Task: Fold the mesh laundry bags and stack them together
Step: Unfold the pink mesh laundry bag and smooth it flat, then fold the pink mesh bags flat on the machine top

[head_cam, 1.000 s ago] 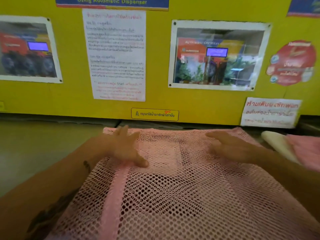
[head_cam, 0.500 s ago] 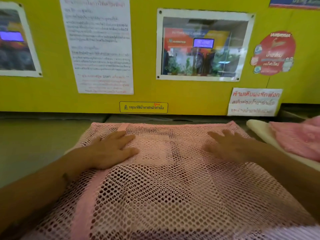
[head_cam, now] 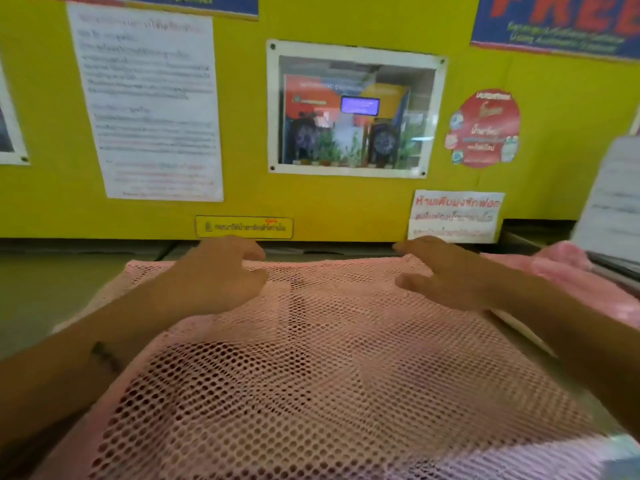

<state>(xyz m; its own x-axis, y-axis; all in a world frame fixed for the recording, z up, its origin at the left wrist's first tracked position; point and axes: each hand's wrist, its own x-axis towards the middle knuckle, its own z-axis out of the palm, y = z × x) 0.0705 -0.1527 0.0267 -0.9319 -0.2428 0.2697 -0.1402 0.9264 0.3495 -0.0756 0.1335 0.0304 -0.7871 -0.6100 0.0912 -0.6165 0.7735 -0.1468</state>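
Observation:
A large pink mesh laundry bag (head_cam: 329, 358) lies spread flat on the countertop in front of me, reaching from the near edge to the yellow wall. My left hand (head_cam: 218, 275) is at the bag's far edge on the left, fingers curled over the hem and thumb on the mesh. My right hand (head_cam: 446, 275) mirrors it at the far edge on the right, fingers and thumb pinching the hem. More pink mesh fabric (head_cam: 575, 271) lies to the right, partly under my right forearm.
A yellow wall panel (head_cam: 311, 202) with posters and stickers stands directly behind the bag. Grey-green countertop (head_cam: 52, 289) shows to the left. A white flat item (head_cam: 519, 327) and a sheet of paper (head_cam: 613, 195) sit at the right.
Both hands slid forward from the middle of the bag to its far edge and curled around the hem. The view shifted closer to the wall.

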